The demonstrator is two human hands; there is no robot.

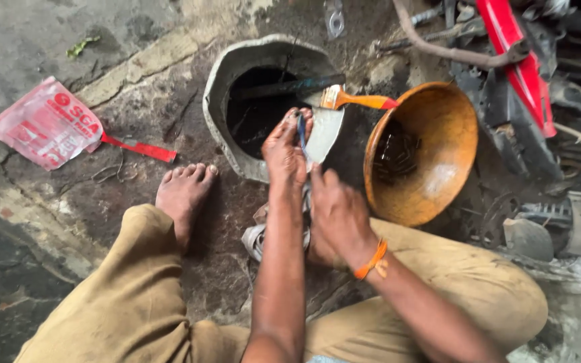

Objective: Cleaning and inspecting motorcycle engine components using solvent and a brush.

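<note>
The person is squatting on a grimy concrete floor (48,40), and both hands are working just in front of a grey pan (222,81) that is holding dark liquid. The left hand (286,149) is reaching out over the near rim of the pan, fingers closed around a thin blue strip (302,133) and the top of a flat grey metal part (324,131). The right hand (336,210) is sitting nearer the body than the pan, curled and gripping the lower end of the same work; what exactly it is pinching is hidden behind the fingers. An orange band (372,261) is circling that wrist.

A brush (354,99) with an orange handle is resting across the pan's right rim, bristles toward the liquid, with no hand on it. Right of the pan an orange bowl (432,144) is lying tilted, with small dark metal pieces (393,151) inside. Left of the pan a bare foot (183,195) is resting flat, and farther left a red and white packet (47,122) is lying torn open.

Judging by this, the grey part is being held above the pan rather than soaking in it, and it is looking cleaner than the dark bits in the bowl, so the work seems partway: one piece in hand, others waiting, brush set aside.
</note>
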